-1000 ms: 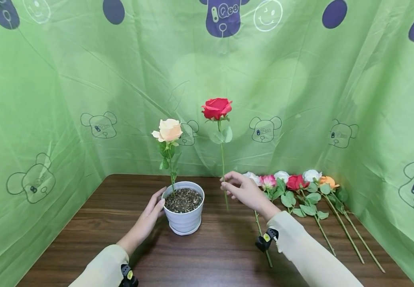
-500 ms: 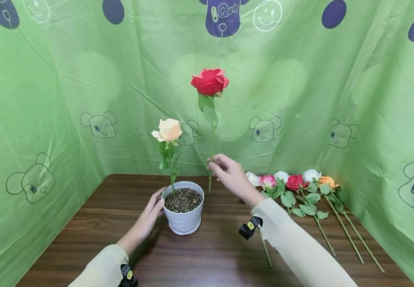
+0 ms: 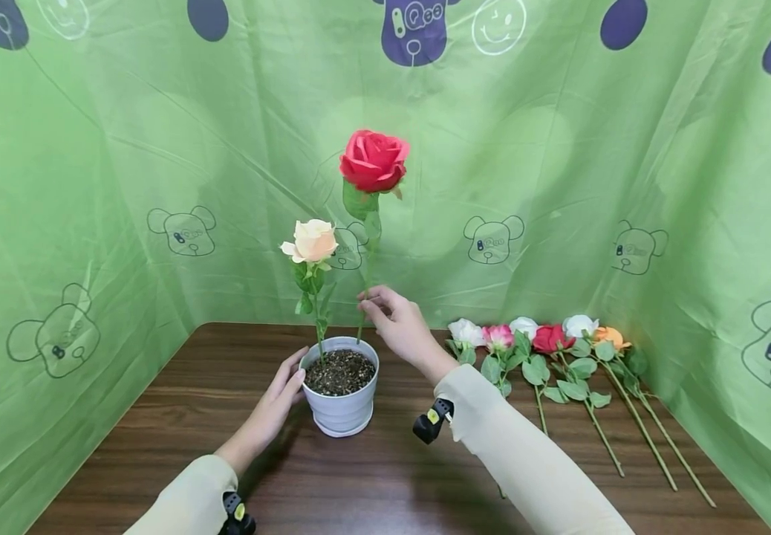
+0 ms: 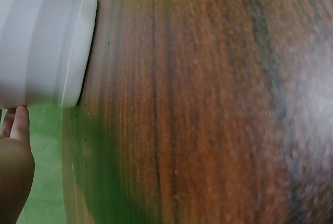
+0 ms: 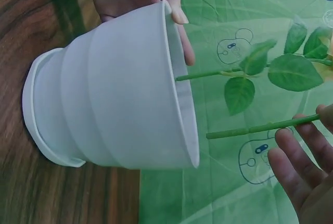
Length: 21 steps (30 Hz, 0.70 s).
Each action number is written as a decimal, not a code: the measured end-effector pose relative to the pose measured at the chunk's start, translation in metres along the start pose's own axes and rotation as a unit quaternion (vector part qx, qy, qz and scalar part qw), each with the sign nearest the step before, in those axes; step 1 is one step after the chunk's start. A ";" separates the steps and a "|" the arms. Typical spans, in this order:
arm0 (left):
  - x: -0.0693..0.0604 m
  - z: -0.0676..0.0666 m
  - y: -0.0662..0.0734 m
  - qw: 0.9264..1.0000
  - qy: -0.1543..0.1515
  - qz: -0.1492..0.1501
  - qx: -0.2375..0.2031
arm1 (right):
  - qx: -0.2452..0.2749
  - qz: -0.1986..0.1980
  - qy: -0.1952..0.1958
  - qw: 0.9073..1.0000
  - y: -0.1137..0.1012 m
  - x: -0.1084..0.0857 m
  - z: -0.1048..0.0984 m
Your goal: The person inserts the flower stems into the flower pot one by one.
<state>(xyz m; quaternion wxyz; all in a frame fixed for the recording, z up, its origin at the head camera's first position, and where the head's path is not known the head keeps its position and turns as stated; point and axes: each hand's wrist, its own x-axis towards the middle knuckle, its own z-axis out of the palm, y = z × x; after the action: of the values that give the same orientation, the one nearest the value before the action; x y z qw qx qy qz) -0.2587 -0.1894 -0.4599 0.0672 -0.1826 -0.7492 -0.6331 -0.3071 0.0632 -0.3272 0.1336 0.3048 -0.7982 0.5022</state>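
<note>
Pinching a slim green stem (image 5: 260,128) between thumb and fingers, the right hand (image 3: 399,327) holds a red rose (image 3: 373,162) upright, leaning a little, just right of the cream one. Its bloom is large and fully spread: vivid red petals fold in layers round a tight centre, their outer edges curling back. Below the head hang a broad green leaf (image 3: 357,199) and a paler one that nearly melts into the backdrop. Lower down the stem is bare and smooth, with slight knots, and in the right wrist view its cut end sits just beyond the pot's rim, apart from it.

The left hand (image 3: 278,390) lies against the side of the pot (image 3: 340,410), fingers extended, thumb at the rim. White and ribbed, the pot stands on a matching saucer (image 5: 41,114) and holds dark, speckled soil (image 3: 342,374). A cream rose (image 3: 313,241), tinged with peach, rises from the soil's left side, shorter than the red one.

Farther right on the dark wooden table (image 3: 171,394) lies a row of cut roses (image 3: 552,339) in white, pink, red and orange. Green printed cloth (image 3: 425,104) encloses the table behind and at both sides.
</note>
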 end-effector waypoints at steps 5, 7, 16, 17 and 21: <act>0.000 0.000 0.000 1.000 -0.001 -0.001 -0.004 | 0.003 -0.001 -0.004 1.000 0.002 0.001 0.009; 0.000 0.000 0.000 1.000 -0.002 -0.001 -0.004 | 0.000 0.003 -0.006 1.000 0.003 0.001 0.012; -0.001 0.000 0.000 1.000 -0.001 -0.003 -0.001 | -0.025 0.025 -0.012 0.999 0.007 0.002 0.027; -0.001 0.000 0.000 1.000 -0.001 -0.004 -0.002 | -0.027 0.028 -0.013 0.999 0.008 0.003 0.029; 0.000 0.000 0.001 1.000 -0.001 -0.007 -0.003 | -0.027 0.042 -0.018 0.999 0.013 0.003 0.034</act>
<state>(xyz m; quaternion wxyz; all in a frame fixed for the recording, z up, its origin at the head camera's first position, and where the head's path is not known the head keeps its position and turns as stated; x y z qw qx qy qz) -0.2584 -0.1897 -0.4593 0.0614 -0.1785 -0.7487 -0.6355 -0.3142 0.0359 -0.3504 0.1058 0.2761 -0.8259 0.4800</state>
